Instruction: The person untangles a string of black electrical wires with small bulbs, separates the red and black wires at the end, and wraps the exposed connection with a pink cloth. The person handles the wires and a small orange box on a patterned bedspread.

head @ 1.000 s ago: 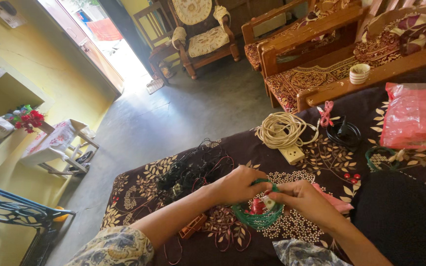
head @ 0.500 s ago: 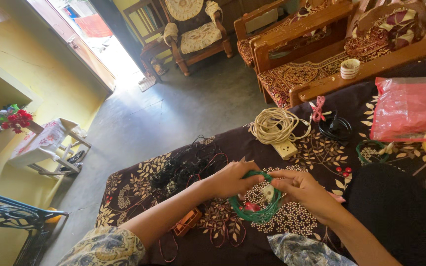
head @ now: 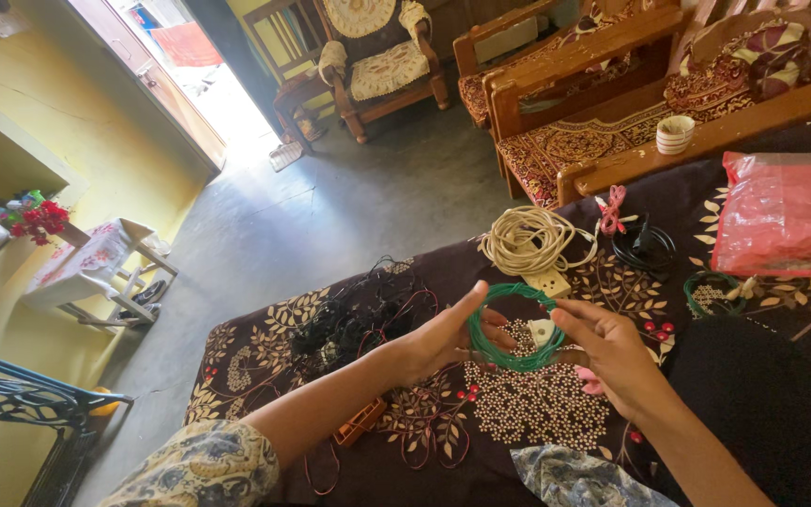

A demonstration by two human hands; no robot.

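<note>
While a dark cloth (head: 265,347) with leaf and flower prints is spread over the table, a grey floor (head: 330,207) is seen past it, running to a bright doorway (head: 201,70) at 11 o'clock. Yellow walls (head: 77,122) are seen at 9 o'clock, and wooden chairs (head: 373,56) with patterned cushions at 12 o'clock. A pink plastic bag (head: 786,211) is laid at 3 o'clock, flat and see-through. A small striped cup (head: 675,133) is set on a wooden bench rail at 1 o'clock. A green wire coil (head: 513,326) is held up over the middle of the cloth. It is pinched by the left hand (head: 438,338), thumb up and fingers curled under it. It is touched by the right hand (head: 612,352), fingers loosely bent at its edge. A cream cord coil (head: 527,239) is laid at 12 o'clock of it, and a black wire tangle (head: 349,314) at 9 o'clock.
</note>
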